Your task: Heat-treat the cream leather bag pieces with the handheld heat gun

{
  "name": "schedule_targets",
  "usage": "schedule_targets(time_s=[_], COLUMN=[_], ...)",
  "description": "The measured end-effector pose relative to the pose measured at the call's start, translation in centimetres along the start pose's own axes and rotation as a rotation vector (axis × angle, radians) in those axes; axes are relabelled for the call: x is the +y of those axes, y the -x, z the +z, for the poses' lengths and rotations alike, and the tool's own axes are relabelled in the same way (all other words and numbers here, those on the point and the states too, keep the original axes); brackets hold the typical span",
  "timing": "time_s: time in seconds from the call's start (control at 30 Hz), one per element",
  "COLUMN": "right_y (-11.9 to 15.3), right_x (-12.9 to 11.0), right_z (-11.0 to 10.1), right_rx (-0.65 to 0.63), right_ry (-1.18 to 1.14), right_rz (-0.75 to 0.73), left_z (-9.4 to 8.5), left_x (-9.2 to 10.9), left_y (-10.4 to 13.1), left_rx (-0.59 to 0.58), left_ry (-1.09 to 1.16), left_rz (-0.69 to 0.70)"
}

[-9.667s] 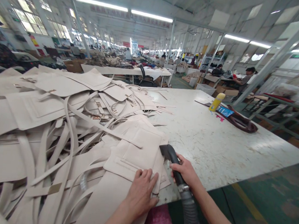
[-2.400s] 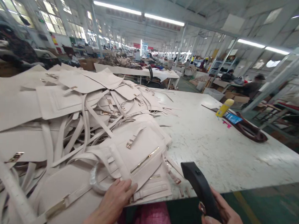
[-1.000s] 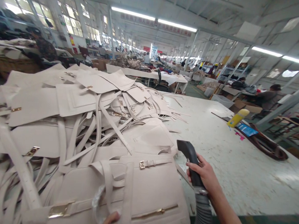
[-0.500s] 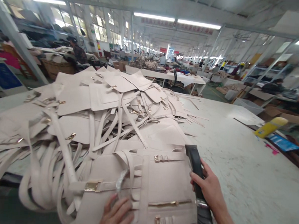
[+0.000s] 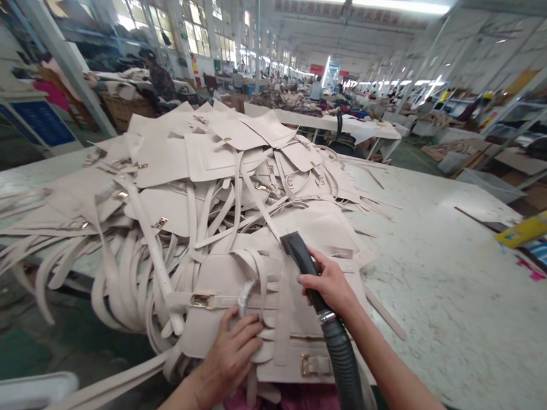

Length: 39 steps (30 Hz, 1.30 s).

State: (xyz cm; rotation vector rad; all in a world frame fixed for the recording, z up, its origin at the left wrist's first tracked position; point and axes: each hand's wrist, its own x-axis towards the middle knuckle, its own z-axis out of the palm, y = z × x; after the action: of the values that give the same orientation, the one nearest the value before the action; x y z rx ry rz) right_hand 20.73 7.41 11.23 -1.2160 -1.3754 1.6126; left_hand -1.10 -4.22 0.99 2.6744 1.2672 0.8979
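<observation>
My right grip [image 5: 328, 285] wraps the vacuum nozzle [image 5: 298, 252]; left grip [image 5: 231, 356], spread, presses the cream bag [image 5: 233, 282] overhanging the desk [image 5: 433, 299] edge; bare surface rightward.

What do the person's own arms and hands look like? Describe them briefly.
Both arms are bare as far as the picture shows: no sleeves, no gloves. The left hand and the right hand show no ring, watch or bracelet. Fingernails are short and unpainted as far as can be told. No markings show.
</observation>
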Motion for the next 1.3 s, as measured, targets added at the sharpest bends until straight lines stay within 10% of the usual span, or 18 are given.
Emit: schedule_targets(time_s=[0.3,0.5,0.67,0.87,1.13,1.3], right_y=[6.5,6.0,7.2,5.8,11.4,10.9], right_x=[1.1,0.6,1.6,0.5,4.4,3.6], right_z=[0.7,1.7,1.2,1.1,-0.9,0.3], right_rx=[-0.161,0.102,-0.114,0.182,-0.148,-0.08], right_ry=[0.018,0.095,0.023,0.136,0.009,0.019], right_rz=[0.179,0.061,0.183,0.022,0.271,0.242], left_z=[0.9,1.0,1.6,1.7,2.3,2.2], left_x=[0.2,0.5,0.6,0.7,0.2,0.4], left_y=[0.0,-0.3,-0.4,-1.8,-2.4,-3.0], left_rx=[0.022,0.066,0.057,0.004,0.011,0.005], left_ry=[0.03,0.071,0.052,0.057,0.036,0.054], left_rz=[-0.026,-0.06,-0.066,-0.134,-0.118,-0.138])
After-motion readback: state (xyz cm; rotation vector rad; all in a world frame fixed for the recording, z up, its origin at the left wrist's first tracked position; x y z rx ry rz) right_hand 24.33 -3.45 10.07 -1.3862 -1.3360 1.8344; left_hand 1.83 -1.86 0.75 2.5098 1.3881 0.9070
